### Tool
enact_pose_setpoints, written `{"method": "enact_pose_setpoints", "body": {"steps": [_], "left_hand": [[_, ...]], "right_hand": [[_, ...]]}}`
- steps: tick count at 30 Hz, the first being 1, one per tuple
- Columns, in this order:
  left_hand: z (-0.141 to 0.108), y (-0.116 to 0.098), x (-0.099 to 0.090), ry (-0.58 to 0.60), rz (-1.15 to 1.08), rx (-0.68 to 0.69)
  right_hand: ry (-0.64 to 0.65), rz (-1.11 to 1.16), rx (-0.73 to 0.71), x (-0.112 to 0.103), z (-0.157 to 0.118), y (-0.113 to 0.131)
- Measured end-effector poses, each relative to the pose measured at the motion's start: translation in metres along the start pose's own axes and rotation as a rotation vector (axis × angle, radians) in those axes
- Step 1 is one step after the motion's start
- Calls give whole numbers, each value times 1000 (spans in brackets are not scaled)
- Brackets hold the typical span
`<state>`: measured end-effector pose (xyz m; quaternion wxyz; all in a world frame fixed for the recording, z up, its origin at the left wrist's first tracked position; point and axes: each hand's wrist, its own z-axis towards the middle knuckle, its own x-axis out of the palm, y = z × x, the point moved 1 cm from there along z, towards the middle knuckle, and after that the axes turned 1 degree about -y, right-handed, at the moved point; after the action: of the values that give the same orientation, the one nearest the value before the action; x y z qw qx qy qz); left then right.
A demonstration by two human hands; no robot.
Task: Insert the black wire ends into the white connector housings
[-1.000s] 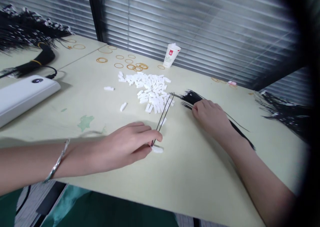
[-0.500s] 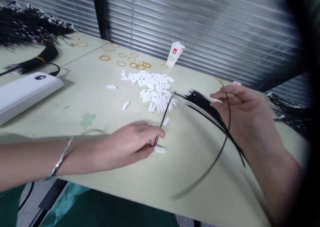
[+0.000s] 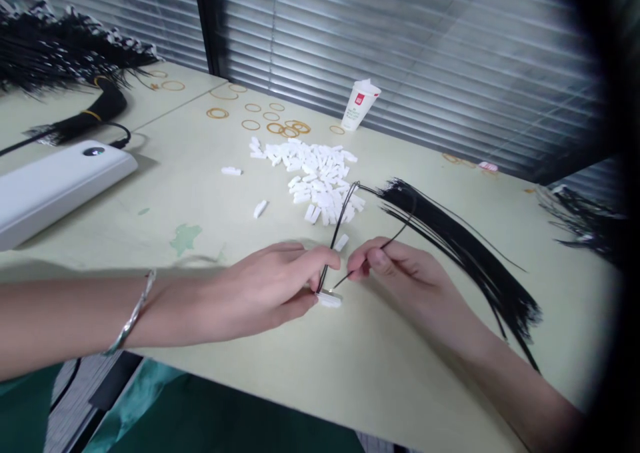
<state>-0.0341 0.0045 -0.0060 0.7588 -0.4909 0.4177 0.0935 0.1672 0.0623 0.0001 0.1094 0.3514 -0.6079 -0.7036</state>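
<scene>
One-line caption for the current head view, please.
Left hand steadies a white connector with black wires; right hand angles another wire toward it.

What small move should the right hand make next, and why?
I'd probably ease the right hand toward the frontmost white piece: the thin black wire it pinches has its tip close by, and the left hand pinches other black wires at that piece's end.

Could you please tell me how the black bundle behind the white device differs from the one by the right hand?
The left bundle is bound by yellow bands; the right bundle shows none. The left bundle looks compact, while the right bundle has strands straying. The left bundle bends sharply; the right bundle curves gently. Both are black with pale tips.
</scene>
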Motion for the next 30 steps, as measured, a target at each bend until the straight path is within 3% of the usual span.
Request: {"method": "enact_pose_setpoints", "body": {"steps": [9, 15, 30], "left_hand": [[0, 0, 0, -9, -26, 2], [1, -1, -1, -11, -43, 5], [0, -4, 1, -40, -55, 2]], "right_hand": [[39, -159, -57, 14, -5, 3], [-26, -385, -120, 24, -9, 6], [28, -516, -266, 30, -14, 7]]}}
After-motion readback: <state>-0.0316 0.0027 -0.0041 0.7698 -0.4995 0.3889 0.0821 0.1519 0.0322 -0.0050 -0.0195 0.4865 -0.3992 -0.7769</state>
